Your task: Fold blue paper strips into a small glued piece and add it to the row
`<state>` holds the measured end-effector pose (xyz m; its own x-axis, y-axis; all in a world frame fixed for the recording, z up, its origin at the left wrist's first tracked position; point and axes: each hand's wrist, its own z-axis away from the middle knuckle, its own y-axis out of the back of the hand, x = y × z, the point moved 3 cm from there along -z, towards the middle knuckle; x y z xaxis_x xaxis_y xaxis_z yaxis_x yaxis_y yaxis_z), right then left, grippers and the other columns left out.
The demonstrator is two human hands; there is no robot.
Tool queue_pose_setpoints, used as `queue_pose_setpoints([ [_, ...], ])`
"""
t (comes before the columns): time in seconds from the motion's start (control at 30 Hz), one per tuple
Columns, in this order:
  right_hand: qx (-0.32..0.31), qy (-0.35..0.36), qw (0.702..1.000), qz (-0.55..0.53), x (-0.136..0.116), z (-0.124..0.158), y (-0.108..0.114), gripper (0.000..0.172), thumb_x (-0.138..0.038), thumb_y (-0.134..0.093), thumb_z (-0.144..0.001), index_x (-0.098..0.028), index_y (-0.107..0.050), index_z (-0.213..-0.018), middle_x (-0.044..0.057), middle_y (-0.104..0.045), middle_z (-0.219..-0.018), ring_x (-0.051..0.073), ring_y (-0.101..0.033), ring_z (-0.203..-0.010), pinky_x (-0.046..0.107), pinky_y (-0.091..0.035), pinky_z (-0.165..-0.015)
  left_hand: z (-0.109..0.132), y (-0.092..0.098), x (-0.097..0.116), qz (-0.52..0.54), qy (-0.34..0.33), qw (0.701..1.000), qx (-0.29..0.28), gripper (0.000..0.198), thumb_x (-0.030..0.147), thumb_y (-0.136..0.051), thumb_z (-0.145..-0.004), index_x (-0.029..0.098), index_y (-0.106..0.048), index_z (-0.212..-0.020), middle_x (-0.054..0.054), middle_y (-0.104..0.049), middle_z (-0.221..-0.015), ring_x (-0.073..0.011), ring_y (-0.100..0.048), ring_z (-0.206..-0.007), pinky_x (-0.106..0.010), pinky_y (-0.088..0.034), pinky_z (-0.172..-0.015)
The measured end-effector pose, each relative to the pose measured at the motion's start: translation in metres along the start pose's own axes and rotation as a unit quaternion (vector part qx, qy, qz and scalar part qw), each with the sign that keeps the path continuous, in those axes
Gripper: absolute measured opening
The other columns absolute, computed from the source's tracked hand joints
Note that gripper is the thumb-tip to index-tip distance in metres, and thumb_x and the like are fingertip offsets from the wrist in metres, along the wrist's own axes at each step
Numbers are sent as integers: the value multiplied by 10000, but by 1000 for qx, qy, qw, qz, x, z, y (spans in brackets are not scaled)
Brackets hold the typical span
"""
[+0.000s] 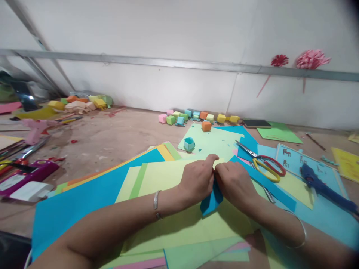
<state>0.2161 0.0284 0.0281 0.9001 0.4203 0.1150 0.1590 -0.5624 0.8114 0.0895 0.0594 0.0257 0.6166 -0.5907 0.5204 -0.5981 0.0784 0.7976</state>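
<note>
Both hands meet over the stack of coloured paper, closed on one blue paper strip (211,203). My left hand (198,178) pinches it from the left with the thumb pointing up. My right hand (237,183) grips it from the right, fingers curled in. The strip's lower end hangs toward me; its upper part is hidden by the fingers. Under the hands lie pale yellow-green sheets (168,224) on a large blue sheet (81,205). Beyond the hands, a small open teal paper cup (189,144) stands on a pale green sheet (213,144).
Scissors (260,158) and a blue glue gun (325,186) lie on the right. Small paper cubes (171,119) line the wall, with an orange cube (206,126) nearer. A pink glue gun (35,130) and purple device (29,173) sit left. Paper flowers (312,59) hang at the rail.
</note>
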Motion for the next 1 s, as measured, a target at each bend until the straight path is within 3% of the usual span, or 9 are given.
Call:
queue_pose_setpoints([
  [0.1, -19, -9, 999, 37, 7, 0, 0, 229, -61, -457, -827, -175, -572, -666, 56, -565, -583, 191, -444, -571, 320, -204, -579, -6, 2, -4, 173, 61, 983, 1, 431, 164, -579, -806, 195, -448, -1216, -87, -713, -1043, -246, -665, -948, -393, -522, -814],
  [0.17, -40, -38, 998, 10, 18, -1, -1, 192, -87, -488, -815, -178, -573, -669, 57, -584, -609, 188, -472, -593, 309, -223, -576, -11, 3, -10, 304, 124, 945, 8, 342, 265, -593, -843, 180, -481, -1156, -124, -670, -1147, -235, -643, -1034, -371, -518, -860],
  [0.23, -50, -86, 994, -41, 30, -3, -2, 142, -122, -517, -792, -181, -563, -672, 49, -593, -626, 178, -488, -601, 288, -257, -568, -16, -1, -17, 420, 200, 885, 5, 282, 365, -544, -900, 164, -525, -1096, -141, -657, -1164, -233, -635, -1064, -362, -507, -883],
  [0.33, -40, -163, 977, -134, 43, -7, -3, 88, -156, -516, -769, -188, -545, -693, 24, -591, -626, 158, -504, -589, 260, -312, -565, -19, -12, -26, 554, 299, 775, -47, 408, 500, -481, -933, 146, -579, -1111, -132, -690, -1080, -241, -660, -982, -363, -501, -846],
  [0.47, -53, -199, 955, -213, 45, -10, -4, 91, -221, -493, -790, -197, -557, -729, 24, -618, -665, 157, -541, -610, 254, -358, -578, -17, -24, -25, 658, 301, 668, -172, 619, 652, -453, -887, 106, -656, -1096, -141, -718, -962, -251, -672, -869, -327, -491, -754],
  [0.6, -125, -212, 947, -208, 43, -9, -7, 133, -242, -500, -764, -200, -606, -833, 14, -617, -649, 163, -539, -589, 256, -337, -563, -14, -23, -23, 666, 263, 667, -205, 587, 636, -506, -867, 120, -699, -1070, -120, -725, -944, -228, -657, -854, -289, -485, -731],
  [0.7, -166, -211, 942, -199, 43, -8, -8, 91, -214, -484, -725, -207, -574, -732, 13, -609, -634, 154, -508, -569, 256, -305, -549, -11, -23, -20, 662, 244, 673, -224, 561, 621, -542, -855, 128, -709, -1065, -103, -725, -918, -210, -641, -830, -279, -480, -731],
  [0.8, -166, -217, 941, -198, 44, -8, -8, 50, -215, -479, -685, -213, -489, -636, 1, -560, -579, 146, -463, -547, 258, -278, -534, -10, -23, -18, 675, 241, 654, -242, 546, 607, -535, -870, 119, -709, -1043, -97, -725, -906, -199, -638, -813, -281, -476, -757],
  [1.0, -162, -291, 915, -229, 52, -10, -12, 43, -209, -492, -701, -226, -469, -733, -20, -579, -575, 148, -520, -536, 244, -301, -514, -19, -20, -20, 708, 316, 612, -156, 508, 503, -400, -958, 69, -663, -928, -147, -710, -850, -224, -684, -802, -379, -505, -887],
])
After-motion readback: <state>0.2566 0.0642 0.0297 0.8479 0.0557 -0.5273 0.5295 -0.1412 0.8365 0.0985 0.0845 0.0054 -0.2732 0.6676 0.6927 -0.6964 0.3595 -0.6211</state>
